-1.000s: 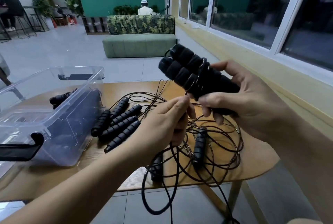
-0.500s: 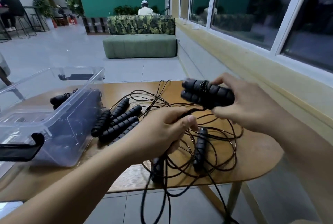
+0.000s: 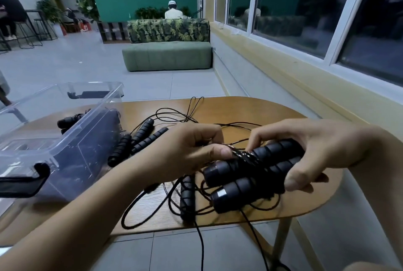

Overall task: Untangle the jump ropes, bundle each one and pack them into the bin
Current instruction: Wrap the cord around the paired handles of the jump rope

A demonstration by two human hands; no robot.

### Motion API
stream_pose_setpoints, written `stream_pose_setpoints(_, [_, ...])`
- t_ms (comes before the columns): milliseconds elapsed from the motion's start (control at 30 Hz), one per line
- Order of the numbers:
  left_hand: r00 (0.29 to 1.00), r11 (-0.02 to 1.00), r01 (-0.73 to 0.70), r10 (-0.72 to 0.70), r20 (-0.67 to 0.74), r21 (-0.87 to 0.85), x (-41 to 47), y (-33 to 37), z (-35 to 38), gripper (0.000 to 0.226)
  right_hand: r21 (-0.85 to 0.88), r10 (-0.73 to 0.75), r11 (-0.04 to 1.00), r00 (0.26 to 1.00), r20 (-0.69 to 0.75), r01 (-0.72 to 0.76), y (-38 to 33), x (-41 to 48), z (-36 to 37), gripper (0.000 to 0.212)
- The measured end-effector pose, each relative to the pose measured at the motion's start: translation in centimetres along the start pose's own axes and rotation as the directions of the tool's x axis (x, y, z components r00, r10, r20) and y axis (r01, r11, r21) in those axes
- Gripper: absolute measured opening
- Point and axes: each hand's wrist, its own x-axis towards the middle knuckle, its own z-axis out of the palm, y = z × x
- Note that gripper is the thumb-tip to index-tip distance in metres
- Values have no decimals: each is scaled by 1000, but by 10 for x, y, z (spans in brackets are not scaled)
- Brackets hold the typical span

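the right hand (image 3: pixel 320 150) curls round two handles (image 3: pixel 250 174) held side by side, likely as a core for winding. the left hand (image 3: pixel 192 148) pinches the cord (image 3: pixel 243 155) at their 10 o'clock, touching the wraps. slack cord drops off the table (image 3: pixel 261 109) toward 6 o'clock. the bin (image 3: pixel 87 157) sits at 9 o'clock, with spare handles (image 3: pixel 141 137) between.

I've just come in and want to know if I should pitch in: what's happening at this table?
A person is bundling a jump rope. The right hand grips a pair of black ribbed foam handles side by side, while the left hand pinches the thin black cord wound round them. Loose black handles lie on the wooden table beside the clear plastic bin, which already holds packed handles. Tangled cord hangs over the table's near edge.
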Motion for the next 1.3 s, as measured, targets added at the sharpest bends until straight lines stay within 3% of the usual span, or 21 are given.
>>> stream_pose_setpoints(100, [996,999,-33,30,-82,-39,3,3,4,37,202,-149,969,989,7,145,5,4,1,50])
stream_pose_setpoints(200, [989,988,10,-33,-146,-156,2,2,0,23,340,-293,893,954,-62,296,9,8,3,52])
stream_pose_setpoints(267, [987,991,46,-64,-145,-126,0,1,1,44,382,-365,834,917,-160,398,8,12,7,58])
stream_pose_setpoints(400, [990,990,97,-106,-96,-98,2,-9,19,18,404,-354,732,813,-462,548,1,24,20,52])
stream_pose_setpoints(567, [991,992,115,-119,-61,-60,6,-14,40,15,332,-263,767,742,-617,548,-4,48,38,48])
stream_pose_setpoints(700, [991,990,137,-137,-6,-35,7,-25,40,10,347,-244,783,768,-592,516,-8,55,45,51])
stream_pose_setpoints(1033, [976,961,216,-207,65,-175,0,-34,0,44,305,-228,788,714,-662,534,-3,39,31,49])
stream_pose_setpoints(1233, [984,984,169,-165,66,-53,5,-39,15,43,256,-280,750,643,-713,610,-8,35,26,50])
stream_pose_setpoints(1300, [995,992,88,-92,38,95,11,-49,20,34,235,-299,747,631,-716,622,-13,34,24,50])
